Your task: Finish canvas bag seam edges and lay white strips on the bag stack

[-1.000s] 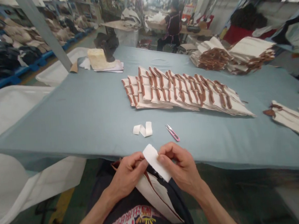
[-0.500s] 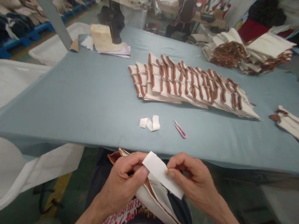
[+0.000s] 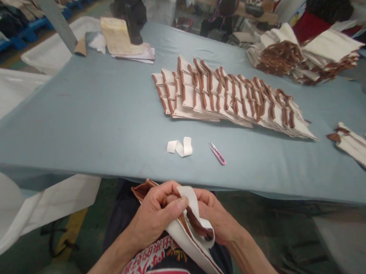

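The left hand (image 3: 161,208) pinches the strip (image 3: 191,196) in closed fingers above the cloth (image 3: 189,245); the right hand (image 3: 215,217) has fingers partly hidden, their hold unclear.

bare forearms (image 3: 253,252) angled inward, hands pretty much together by the table's near edge (image 3: 250,182), left hand (image 3: 158,209) in a thumb pinch, right hand (image 3: 217,215) curled in, fingertips kinda hidden

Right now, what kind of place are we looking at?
Probably a sewing workshop: there's a row of cream-and-brown fabric pieces, small pink snips and piles of cloth on a blue table.
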### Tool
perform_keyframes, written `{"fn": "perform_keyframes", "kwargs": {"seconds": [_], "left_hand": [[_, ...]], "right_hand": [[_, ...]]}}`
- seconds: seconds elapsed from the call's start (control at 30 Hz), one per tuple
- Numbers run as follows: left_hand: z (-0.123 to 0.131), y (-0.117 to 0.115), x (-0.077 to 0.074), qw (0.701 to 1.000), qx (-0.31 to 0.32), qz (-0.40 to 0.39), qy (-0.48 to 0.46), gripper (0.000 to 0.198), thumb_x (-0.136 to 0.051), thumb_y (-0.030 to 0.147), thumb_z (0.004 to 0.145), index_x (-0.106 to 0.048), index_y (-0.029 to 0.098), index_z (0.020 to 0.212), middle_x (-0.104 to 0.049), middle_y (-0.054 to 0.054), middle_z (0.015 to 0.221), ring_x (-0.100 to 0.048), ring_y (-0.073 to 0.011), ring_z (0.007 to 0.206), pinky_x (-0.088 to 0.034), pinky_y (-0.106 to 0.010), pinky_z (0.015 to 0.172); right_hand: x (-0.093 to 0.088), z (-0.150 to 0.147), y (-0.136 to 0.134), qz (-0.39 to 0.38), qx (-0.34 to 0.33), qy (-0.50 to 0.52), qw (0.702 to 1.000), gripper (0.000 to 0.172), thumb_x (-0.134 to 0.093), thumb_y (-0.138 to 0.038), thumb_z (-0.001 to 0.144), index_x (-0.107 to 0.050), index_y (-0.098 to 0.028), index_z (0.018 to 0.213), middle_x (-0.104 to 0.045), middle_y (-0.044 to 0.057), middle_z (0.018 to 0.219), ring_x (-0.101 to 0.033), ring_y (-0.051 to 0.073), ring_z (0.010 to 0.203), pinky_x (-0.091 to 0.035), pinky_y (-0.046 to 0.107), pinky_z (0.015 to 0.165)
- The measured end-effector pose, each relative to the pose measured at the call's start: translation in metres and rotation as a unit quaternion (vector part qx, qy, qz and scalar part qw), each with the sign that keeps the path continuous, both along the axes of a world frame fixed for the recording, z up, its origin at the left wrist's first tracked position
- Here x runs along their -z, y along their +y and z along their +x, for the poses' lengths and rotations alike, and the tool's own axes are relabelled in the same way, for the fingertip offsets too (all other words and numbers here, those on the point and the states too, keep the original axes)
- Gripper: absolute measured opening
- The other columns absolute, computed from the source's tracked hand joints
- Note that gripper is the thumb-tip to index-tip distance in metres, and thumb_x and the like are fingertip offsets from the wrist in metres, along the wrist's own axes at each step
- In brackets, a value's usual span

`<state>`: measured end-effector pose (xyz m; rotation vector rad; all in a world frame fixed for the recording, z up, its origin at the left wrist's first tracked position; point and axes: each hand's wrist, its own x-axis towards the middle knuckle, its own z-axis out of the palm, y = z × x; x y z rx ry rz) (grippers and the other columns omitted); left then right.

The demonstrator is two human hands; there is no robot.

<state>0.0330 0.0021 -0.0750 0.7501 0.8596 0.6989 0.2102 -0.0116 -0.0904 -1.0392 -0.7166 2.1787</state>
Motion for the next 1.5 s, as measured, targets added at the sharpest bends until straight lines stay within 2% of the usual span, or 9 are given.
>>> {"fn": "perform_keyframes", "kwargs": {"seconds": [0.1, 0.27, 0.4, 0.6, 0.87, 1.07, 1.17, 1.3, 1.5], "left_hand": [[0.002, 0.0, -0.002, 1.0, -0.008, -0.003, 0.021, 0.05, -0.075, 0.063, 0.08, -0.055, 0.018, 0.079, -0.051, 0.006, 0.052, -0.041, -0.007, 0.042, -0.032, -0.016, 0.042], [0.005, 0.0, -0.015, 0.995, -0.024, 0.032, 0.094, 0.043, -0.072, 0.055, 0.082, -0.052, 0.019, 0.071, -0.039, 0.01, 0.051, -0.031, -0.0054, 0.044, -0.028, -0.016, 0.042], [0.008, -0.003, -0.018, 0.988, -0.027, 0.046, 0.143, 0.041, -0.072, 0.054, 0.082, -0.052, 0.019, 0.073, -0.038, 0.01, 0.052, -0.031, -0.0065, 0.045, -0.025, -0.016, 0.042], [0.003, -0.015, -0.008, 0.967, -0.095, 0.104, 0.213, 0.052, -0.052, 0.069, 0.095, -0.061, 0.018, 0.09, -0.06, 0.001, 0.065, -0.048, -0.0121, 0.053, -0.036, -0.021, 0.048], [-0.018, -0.049, 0.026, 0.931, -0.212, 0.123, 0.27, 0.064, -0.025, 0.078, 0.099, -0.037, 0.024, 0.067, -0.041, 0.002, 0.062, -0.038, -0.0148, 0.058, -0.035, -0.027, 0.053], [-0.05, -0.079, 0.025, 0.941, -0.143, 0.107, 0.289, 0.069, -0.032, 0.081, 0.096, -0.047, 0.021, 0.066, -0.041, 0.004, 0.059, -0.035, -0.0131, 0.054, -0.032, -0.026, 0.052], [-0.067, -0.082, 0.011, 0.942, -0.074, 0.105, 0.309, 0.055, -0.055, 0.063, 0.097, -0.059, 0.016, 0.069, -0.054, 0.001, 0.064, -0.046, -0.0136, 0.06, -0.036, -0.025, 0.058], [-0.077, -0.072, -0.002, 0.938, 0.025, 0.111, 0.326, 0.044, -0.048, 0.047, 0.101, -0.063, 0.014, 0.075, -0.057, 0.0, 0.068, -0.05, -0.0141, 0.065, -0.037, -0.025, 0.062], [-0.066, -0.041, -0.006, 0.953, 0.101, 0.168, 0.231, 0.043, -0.043, 0.042, 0.104, -0.044, 0.018, 0.067, -0.039, 0.005, 0.067, -0.034, -0.0104, 0.061, -0.028, -0.024, 0.057]], "right_hand": [[0.007, 0.001, 0.0, 0.012, -0.012, -0.003, 1.0, 0.058, -0.075, -0.074, 0.078, -0.058, -0.019, 0.077, -0.04, -0.011, 0.047, -0.025, 0.004, 0.036, -0.025, 0.018, 0.036], [-0.007, 0.01, 0.006, 0.202, 0.062, -0.169, 0.963, 0.057, -0.052, -0.072, 0.097, -0.069, -0.018, 0.09, -0.067, 0.004, 0.08, -0.059, 0.015, 0.073, -0.049, 0.026, 0.068], [-0.019, 0.002, 0.002, 0.269, 0.09, -0.234, 0.93, 0.036, -0.069, -0.056, 0.092, -0.071, -0.02, 0.098, -0.072, 0.003, 0.089, -0.064, 0.019, 0.083, -0.05, 0.029, 0.078], [0.003, -0.027, -0.006, 0.188, 0.243, -0.206, 0.929, 0.037, -0.066, -0.056, 0.094, -0.061, -0.021, 0.083, -0.062, -0.002, 0.073, -0.055, 0.013, 0.065, -0.047, 0.024, 0.064], [0.043, -0.041, -0.047, 0.089, 0.153, -0.166, 0.97, 0.046, -0.069, -0.063, 0.089, -0.053, -0.021, 0.082, -0.051, -0.007, 0.06, -0.04, 0.009, 0.051, -0.033, 0.021, 0.05], [0.054, -0.05, -0.058, 0.057, 0.127, -0.175, 0.975, 0.05, -0.07, -0.067, 0.086, -0.049, -0.022, 0.082, -0.049, -0.008, 0.056, -0.036, 0.008, 0.049, -0.029, 0.02, 0.047], [0.053, -0.051, -0.056, 0.072, 0.117, -0.19, 0.972, 0.049, -0.068, -0.067, 0.086, -0.049, -0.022, 0.082, -0.046, -0.009, 0.057, -0.035, 0.008, 0.049, -0.028, 0.02, 0.048], [0.049, -0.045, -0.052, 0.11, 0.098, -0.212, 0.966, 0.044, -0.064, -0.063, 0.091, -0.052, -0.021, 0.081, -0.043, -0.008, 0.058, -0.034, 0.008, 0.05, -0.027, 0.021, 0.047], [0.012, 0.002, -0.027, 0.254, 0.127, -0.355, 0.891, 0.031, -0.064, -0.046, 0.095, -0.064, -0.018, 0.08, -0.056, -0.002, 0.066, -0.045, 0.011, 0.058, -0.035, 0.023, 0.052]]}}
